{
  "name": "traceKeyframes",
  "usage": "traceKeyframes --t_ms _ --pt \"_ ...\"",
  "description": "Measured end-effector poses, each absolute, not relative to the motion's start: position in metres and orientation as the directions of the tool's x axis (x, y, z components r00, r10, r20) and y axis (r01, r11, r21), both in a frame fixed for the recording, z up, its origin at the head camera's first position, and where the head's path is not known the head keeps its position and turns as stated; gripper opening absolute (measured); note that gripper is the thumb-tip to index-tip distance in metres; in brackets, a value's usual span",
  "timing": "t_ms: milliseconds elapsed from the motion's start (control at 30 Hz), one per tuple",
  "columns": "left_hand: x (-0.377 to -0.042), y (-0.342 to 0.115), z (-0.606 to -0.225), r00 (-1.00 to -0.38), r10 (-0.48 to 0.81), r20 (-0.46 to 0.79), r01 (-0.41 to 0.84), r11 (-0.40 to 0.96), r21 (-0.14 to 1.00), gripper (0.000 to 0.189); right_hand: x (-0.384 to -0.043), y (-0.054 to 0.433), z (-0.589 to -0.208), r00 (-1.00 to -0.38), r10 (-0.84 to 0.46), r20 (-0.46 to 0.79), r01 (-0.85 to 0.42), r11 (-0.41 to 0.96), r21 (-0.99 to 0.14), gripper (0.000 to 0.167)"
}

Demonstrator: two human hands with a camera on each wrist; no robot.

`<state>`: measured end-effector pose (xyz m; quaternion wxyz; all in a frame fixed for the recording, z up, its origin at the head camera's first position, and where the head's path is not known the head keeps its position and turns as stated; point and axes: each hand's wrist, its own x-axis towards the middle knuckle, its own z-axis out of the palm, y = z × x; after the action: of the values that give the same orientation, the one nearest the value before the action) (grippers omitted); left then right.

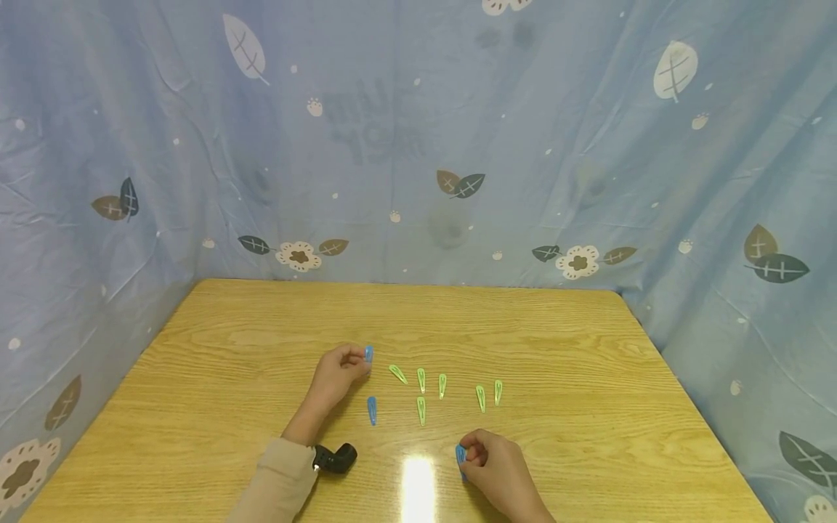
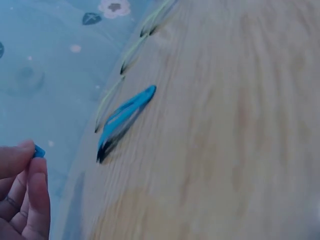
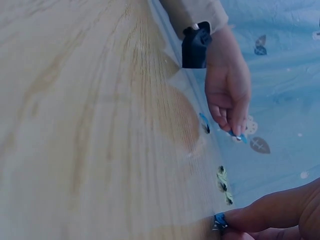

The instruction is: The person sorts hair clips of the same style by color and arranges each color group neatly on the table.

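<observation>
In the head view my left hand (image 1: pixel 338 374) pinches a blue snap hair clip (image 1: pixel 369 354) between thumb and fingers, left of the green clips. Only a small end of that clip shows in the left wrist view. My right hand (image 1: pixel 498 465), nearer the table's front, pinches another blue hair clip (image 1: pixel 461 457) at the table surface. A third blue hair clip (image 1: pixel 372 410) lies on the table below the left hand; it appears large in the left wrist view (image 2: pixel 126 116). Several green hair clips (image 1: pixel 421 410) lie scattered between the two hands.
The wooden table (image 1: pixel 261 319) is bordered at the back and sides by a blue leaf-patterned curtain (image 1: pixel 405 145). A black camera mount (image 1: pixel 335 458) sits on the left wrist, close over the tabletop. Bright light glares off the front middle of the table.
</observation>
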<state>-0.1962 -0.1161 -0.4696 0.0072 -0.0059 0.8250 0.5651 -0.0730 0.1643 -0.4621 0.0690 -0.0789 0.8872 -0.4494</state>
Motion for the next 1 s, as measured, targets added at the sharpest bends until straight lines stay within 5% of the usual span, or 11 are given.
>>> traceKeyframes --t_ms 1000 --pt "-0.264 -0.099 -0.457 -0.992 0.110 -0.063 -0.014 0.401 0.916 0.026 -0.072 0.166 -0.463 -0.973 -0.211 -0.088 -0.047 0.559 -0.828 0.017"
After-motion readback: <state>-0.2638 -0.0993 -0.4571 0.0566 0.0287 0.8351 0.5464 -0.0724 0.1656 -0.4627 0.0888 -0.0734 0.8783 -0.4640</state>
